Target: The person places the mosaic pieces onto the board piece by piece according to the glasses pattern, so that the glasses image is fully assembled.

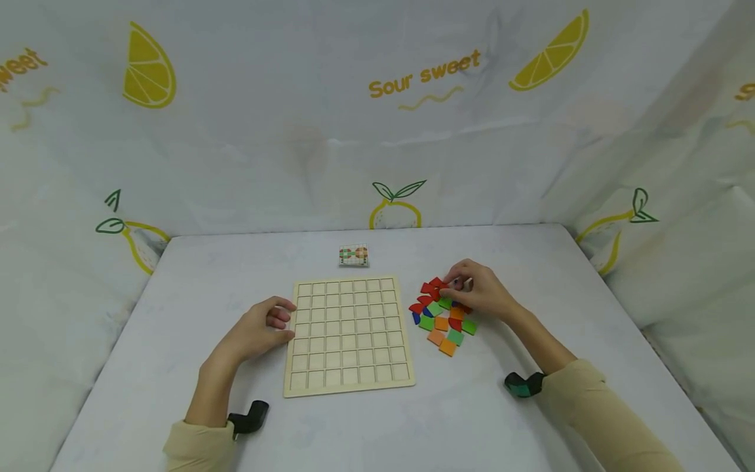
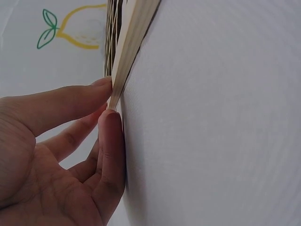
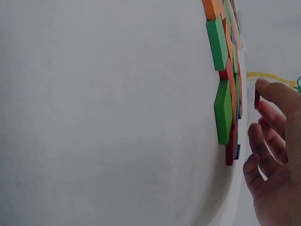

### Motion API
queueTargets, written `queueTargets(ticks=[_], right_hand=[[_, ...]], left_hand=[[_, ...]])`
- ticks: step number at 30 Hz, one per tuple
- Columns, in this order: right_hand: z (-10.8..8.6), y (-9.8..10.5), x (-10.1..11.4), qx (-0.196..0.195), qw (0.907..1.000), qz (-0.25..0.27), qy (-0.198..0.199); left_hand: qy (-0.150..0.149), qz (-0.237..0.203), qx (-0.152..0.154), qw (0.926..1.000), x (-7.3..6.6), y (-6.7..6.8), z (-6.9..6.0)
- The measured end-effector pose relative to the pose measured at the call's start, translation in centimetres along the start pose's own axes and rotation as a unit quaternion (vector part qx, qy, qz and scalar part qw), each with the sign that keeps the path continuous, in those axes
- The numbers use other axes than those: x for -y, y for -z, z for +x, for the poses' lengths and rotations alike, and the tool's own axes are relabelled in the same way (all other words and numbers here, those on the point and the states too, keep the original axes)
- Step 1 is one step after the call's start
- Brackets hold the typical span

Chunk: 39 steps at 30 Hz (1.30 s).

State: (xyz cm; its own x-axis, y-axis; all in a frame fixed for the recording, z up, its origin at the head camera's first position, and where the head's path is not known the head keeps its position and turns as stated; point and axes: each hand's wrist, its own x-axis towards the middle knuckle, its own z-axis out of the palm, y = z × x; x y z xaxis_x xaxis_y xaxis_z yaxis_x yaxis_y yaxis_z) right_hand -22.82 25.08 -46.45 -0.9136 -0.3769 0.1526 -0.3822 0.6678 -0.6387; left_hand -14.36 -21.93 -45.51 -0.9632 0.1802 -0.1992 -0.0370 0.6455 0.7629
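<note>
In the head view my left hand (image 1: 259, 330) is at the left edge of a square wooden grid board (image 1: 349, 391). In the left wrist view, the thumb and fingertips of that hand (image 2: 66, 150) touch the board's side edge (image 2: 126, 49). My right hand (image 1: 480, 288) is over the far right side of a heap of coloured tiles (image 1: 441, 324). Between its thumb and finger it pinches a red tile (image 3: 257, 96), raised off the table in the right wrist view. Red, green, orange and blue tiles overlap below it, some with curved edges.
A small stack of pattern cards (image 1: 354, 255) lies behind the board, its top card printed with a coloured figure on a grid. White cloth covers the table (image 1: 354, 432). A lemon-printed curtain (image 1: 265, 164) hangs behind and at both sides.
</note>
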Motion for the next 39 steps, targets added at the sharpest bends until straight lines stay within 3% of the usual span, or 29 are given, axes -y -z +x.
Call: queueTargets(ticks=[10,20,31,39], right_hand=[[0.6,-2.0,3.4,0.017,0.9992,0.029,0.024],[1.6,-4.1,5.5,0.04,0.9967,0.054,0.046],[2.3,-6.1,6.8,0.045,0.9966,0.04,0.056],[2.8,-7.1,7.4,0.044,0.9988,0.005,0.023]], left_hand=[[-0.008,-0.004,-0.003,1.0,-0.1,0.1,0.0],[-0.01,-0.006,-0.001,0.9999,0.2,0.0,-0.1],[-0.004,-0.013,0.002,0.9999,0.4,0.0,0.1],[-0.001,-0.014,0.003,0.9999,0.3,0.0,0.1]])
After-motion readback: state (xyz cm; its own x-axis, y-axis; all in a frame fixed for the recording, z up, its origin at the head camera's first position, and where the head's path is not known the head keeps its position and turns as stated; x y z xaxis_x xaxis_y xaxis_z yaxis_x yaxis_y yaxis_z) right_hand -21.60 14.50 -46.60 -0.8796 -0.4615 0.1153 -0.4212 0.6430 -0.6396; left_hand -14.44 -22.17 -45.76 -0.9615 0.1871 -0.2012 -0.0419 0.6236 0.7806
